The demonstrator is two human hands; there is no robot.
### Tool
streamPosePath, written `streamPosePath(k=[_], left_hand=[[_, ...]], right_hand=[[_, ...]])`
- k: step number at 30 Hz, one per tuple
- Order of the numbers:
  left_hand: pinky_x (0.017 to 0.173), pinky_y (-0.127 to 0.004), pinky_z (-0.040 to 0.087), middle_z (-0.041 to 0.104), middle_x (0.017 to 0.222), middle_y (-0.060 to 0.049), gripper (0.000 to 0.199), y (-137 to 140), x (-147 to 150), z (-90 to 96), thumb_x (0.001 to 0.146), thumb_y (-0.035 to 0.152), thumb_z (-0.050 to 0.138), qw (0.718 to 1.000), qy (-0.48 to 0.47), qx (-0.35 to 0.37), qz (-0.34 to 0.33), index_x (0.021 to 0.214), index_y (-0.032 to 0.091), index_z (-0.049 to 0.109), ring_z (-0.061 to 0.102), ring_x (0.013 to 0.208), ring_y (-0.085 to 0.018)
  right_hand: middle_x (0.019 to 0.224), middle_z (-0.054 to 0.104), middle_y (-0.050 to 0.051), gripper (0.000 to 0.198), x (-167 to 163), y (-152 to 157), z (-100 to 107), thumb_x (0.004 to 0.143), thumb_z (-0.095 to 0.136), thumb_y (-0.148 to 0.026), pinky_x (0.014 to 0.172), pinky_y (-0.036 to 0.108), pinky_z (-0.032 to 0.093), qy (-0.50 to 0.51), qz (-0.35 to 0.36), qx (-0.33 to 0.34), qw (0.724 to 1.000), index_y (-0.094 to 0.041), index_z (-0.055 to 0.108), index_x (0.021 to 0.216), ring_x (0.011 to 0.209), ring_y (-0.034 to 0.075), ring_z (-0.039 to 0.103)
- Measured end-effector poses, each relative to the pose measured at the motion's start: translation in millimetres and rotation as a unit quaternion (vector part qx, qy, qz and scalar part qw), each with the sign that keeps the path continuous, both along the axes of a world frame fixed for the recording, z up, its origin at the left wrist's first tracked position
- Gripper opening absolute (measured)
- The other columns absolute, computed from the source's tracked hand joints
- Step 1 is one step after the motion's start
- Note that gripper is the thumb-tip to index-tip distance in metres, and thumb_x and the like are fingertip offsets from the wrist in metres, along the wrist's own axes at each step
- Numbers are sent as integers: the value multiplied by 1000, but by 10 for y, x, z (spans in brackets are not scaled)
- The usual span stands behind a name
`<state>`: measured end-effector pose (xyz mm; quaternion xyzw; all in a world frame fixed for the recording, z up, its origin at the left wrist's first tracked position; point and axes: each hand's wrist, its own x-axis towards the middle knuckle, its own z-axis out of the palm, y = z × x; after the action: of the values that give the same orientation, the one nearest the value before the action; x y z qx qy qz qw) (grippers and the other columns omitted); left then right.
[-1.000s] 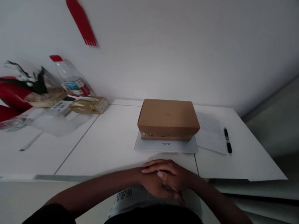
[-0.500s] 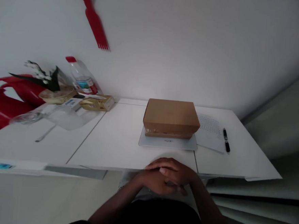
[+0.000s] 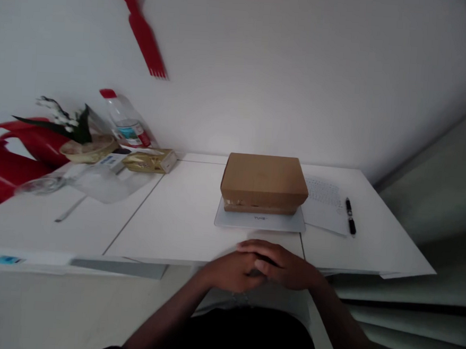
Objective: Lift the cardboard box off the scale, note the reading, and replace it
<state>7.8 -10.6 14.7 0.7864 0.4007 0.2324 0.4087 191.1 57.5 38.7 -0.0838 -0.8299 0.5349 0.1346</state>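
The person over there has the right hand (image 3: 290, 269) folded loosely over the left hand (image 3: 226, 271) by the desk's (image 3: 174, 218) near edge, both slack. Just beyond them a cardboard box (image 3: 263, 176) sits on a flat grey slab (image 3: 233, 220); beyond the right hand, rightward, lie a written sheet (image 3: 326, 215) and pen (image 3: 350, 217).

Red-capped bottle (image 3: 130, 132) behind gold packet (image 3: 144, 161), white flowers (image 3: 69, 122), black pen (image 3: 350, 217) beside paper (image 3: 324, 210)

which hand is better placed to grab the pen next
The right, most likely. The right hand lies over the left hand, so it looks freer to lift, and it is nearer the pen, which lies to the right of the cardboard box.
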Motion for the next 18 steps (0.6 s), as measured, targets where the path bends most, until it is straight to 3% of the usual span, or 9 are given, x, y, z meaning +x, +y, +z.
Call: streamPosePath(k=[3, 5, 7, 8, 10, 12, 13, 15, 18], left_hand=[[96, -31, 53, 74, 112, -7, 27, -26, -140, 284, 96, 20, 50, 993, -77, 84, -5, 105, 19, 75, 69, 104, -18], [100, -33, 52, 73, 116, -8, 29, -42, -267, 477, 99, 21, 51, 983, -110, 139, 36, 116, 22, 74, 69, 107, -18], [94, -31, 54, 74, 113, -6, 30, -27, -397, 610, 101, 22, 50, 962, -160, 181, 125, 118, 25, 74, 69, 105, -18], [97, -33, 53, 75, 111, -5, 30, 2, -455, 645, 102, 23, 49, 939, -199, 206, 192, 114, 26, 76, 69, 106, -19], [104, -40, 51, 74, 112, -6, 29, 114, -545, 654, 100, 26, 50, 856, -307, 255, 329, 113, 25, 76, 68, 111, -23], [107, -44, 50, 72, 115, -8, 29, 285, -603, 595, 94, 28, 58, 783, -380, 284, 403, 119, 23, 72, 67, 113, -25], [109, -44, 48, 70, 121, -8, 34, 381, -621, 546, 92, 30, 61, 766, -394, 285, 421, 124, 23, 69, 64, 118, -26], [114, -42, 43, 62, 136, -9, 46, 566, -641, 426, 89, 37, 64, 758, -399, 230, 463, 133, 24, 62, 56, 131, -25], [123, -45, 31, 46, 154, -13, 72, 760, -621, 251, 88, 56, 61, 755, -430, 85, 488, 148, 20, 45, 43, 144, -27]], right_hand=[[154, 47, 9, 47, 163, -7, 142, 108, 49, -37, 123, 43, 32, 12, -40, 34, 999, -24, 48, 153, 145, 20, 42], [148, 54, 7, 40, 263, 8, 237, 108, 49, -34, 120, 44, 37, 46, -88, 66, 993, -28, 55, 147, 140, 20, 48], [143, 59, 5, 35, 326, 56, 322, 109, 47, -32, 117, 45, 42, 111, -163, 99, 975, -31, 59, 142, 136, 20, 53], [143, 58, 4, 35, 337, 99, 354, 109, 46, -32, 116, 45, 43, 152, -209, 110, 960, -32, 59, 141, 136, 19, 53], [147, 55, 4, 36, 316, 230, 374, 108, 47, -35, 117, 46, 43, 234, -311, 120, 914, -31, 57, 142, 139, 20, 49], [148, 52, 6, 38, 250, 423, 313, 106, 49, -41, 119, 47, 39, 285, -407, 109, 861, -27, 57, 141, 141, 21, 47], [150, 50, 8, 43, 208, 537, 249, 105, 50, -46, 121, 48, 37, 279, -452, 96, 842, -24, 55, 142, 142, 22, 45], [154, 45, 13, 61, 125, 770, 75, 100, 51, -58, 122, 51, 33, 251, -518, 40, 817, -19, 48, 146, 143, 25, 44], [157, 38, 18, 75, 21, 1032, -200, 99, 36, -69, 123, 53, 29, 183, -536, -25, 824, -15, 38, 151, 148, 26, 36]])
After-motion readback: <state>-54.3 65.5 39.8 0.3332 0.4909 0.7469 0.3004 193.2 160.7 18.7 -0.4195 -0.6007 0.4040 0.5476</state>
